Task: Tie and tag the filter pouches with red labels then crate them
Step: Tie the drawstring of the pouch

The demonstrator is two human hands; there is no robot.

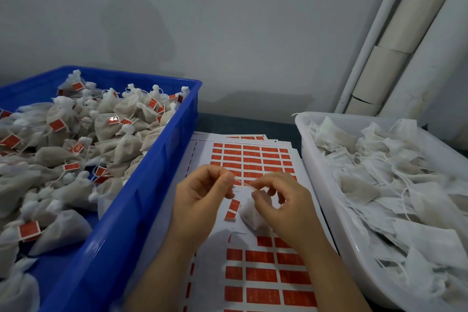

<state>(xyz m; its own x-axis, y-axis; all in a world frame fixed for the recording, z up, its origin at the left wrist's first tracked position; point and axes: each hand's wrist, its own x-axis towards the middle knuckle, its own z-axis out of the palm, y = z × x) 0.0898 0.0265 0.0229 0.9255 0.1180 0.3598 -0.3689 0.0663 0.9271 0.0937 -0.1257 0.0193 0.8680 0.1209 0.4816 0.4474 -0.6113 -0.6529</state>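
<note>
The left hand and the right hand each pinch the string; a red label hangs beside the pouch

Left of the label sheets stands the crate holding tagged pouches, right of them the tray holding untagged pouches.

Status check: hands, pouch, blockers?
Left hand and right hand each pinch the string, stretched between them. Filter pouch under right hand, red label hanging by it, not crated. Nothing blocks the blue crate at left.
</note>
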